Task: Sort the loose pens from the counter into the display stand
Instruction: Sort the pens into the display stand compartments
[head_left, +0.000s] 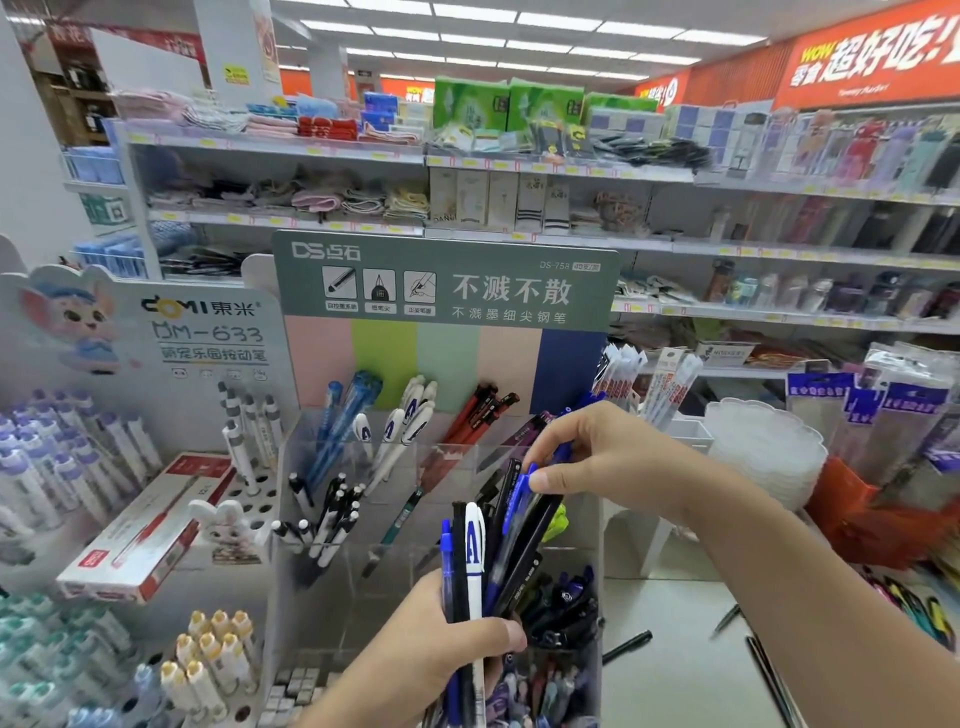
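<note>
Nearest the viewer, the left hand (447, 631) is closed around a mixed bundle of pens (475, 561), held upright in front of the display stand (332, 587). Just above, the right hand (597, 452) pinches a blue pen (519, 491) at its top between thumb and fingertips, apparently drawing it from the bundle. To the near right, a few loose dark pens (628, 646) lie on the white counter (670, 675), so collection looks incomplete. Farther back, the stand's clear compartments already hold grouped stock: black-and-white pens (332, 519) at left, blue pens (345, 415), white pens (410, 421) and red-and-black pens (480, 410) in the far row. Judged from this, sorting is under way, with the bundle and counter pens left.
</note>
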